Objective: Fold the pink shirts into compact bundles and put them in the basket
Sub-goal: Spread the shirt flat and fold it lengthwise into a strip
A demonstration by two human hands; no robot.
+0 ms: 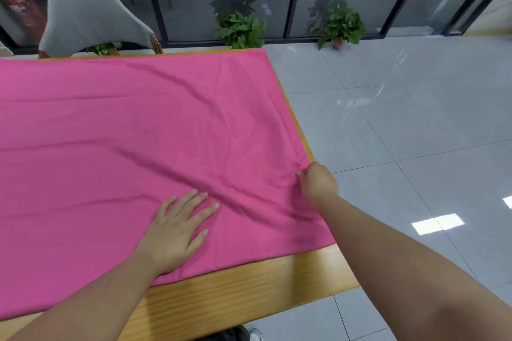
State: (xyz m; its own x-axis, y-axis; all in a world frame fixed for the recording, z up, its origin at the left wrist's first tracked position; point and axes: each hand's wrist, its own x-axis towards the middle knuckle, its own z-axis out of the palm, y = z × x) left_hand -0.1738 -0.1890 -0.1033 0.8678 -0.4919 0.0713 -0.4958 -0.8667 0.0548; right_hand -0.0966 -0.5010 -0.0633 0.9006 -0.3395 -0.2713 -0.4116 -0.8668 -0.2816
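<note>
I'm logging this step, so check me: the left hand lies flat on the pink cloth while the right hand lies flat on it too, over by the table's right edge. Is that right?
Not quite. In the head view the right hand is not flat: its fingers pinch the pink cloth near the wooden table's right edge. The left hand does lie flat on the cloth, fingers spread.

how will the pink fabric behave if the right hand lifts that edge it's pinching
Probably floppy: the pink fabric lies flat with soft creases, so it should drape from the right hand. It looks thin and light. The left hand pressing flat may keep it from sliding on the smooth wooden table.
</note>
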